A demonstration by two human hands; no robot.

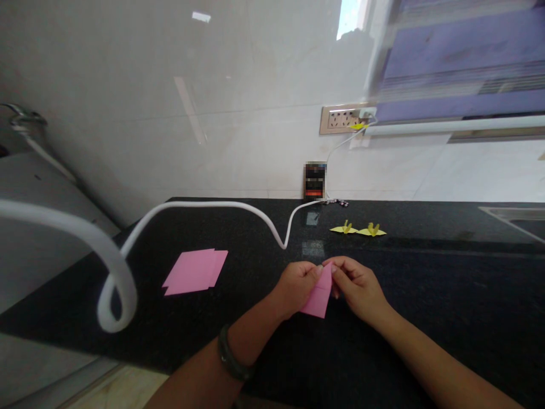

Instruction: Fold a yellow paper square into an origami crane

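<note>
A folded pink paper is held between my two hands above the dark countertop. My left hand pinches its upper left edge, thumb on top. At the paper's top corner, my right hand grips it between thumb and fingers. Creases run across the paper, and its lower part hangs free toward me. To the left lie pink paper sheets, slightly offset over each other. Beyond my right hand sit two yellow folded paper pieces, end to end, with upright narrow parts.
A thick white cable loops across the counter's left side, close to the camera. A phone-like device with a blurred screen leans on the tiled wall, below a socket panel. A sink edge shows at the far right.
</note>
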